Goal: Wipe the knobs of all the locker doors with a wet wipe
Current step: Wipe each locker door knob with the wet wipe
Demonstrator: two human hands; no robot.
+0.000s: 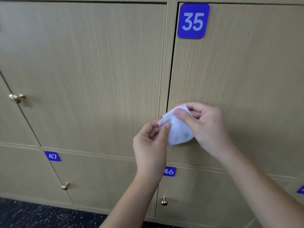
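A white wet wipe (176,129) hangs in front of the left edge of the locker door marked 35 (238,71). My right hand (204,124) pinches its top between thumb and fingers. My left hand (151,142) pinches its left corner. The wipe shows a faint grey smudge near the bottom. The knob of door 35 is hidden behind the wipe and hands. Brass knobs show on the door at the far left (16,97), on door 47 (65,186) and on door 46 (164,201).
Beige wood-grain locker doors fill the view, with blue number plates 35 (193,21), 47 (52,156) and 46 (169,171). A dark speckled floor (41,216) runs along the bottom.
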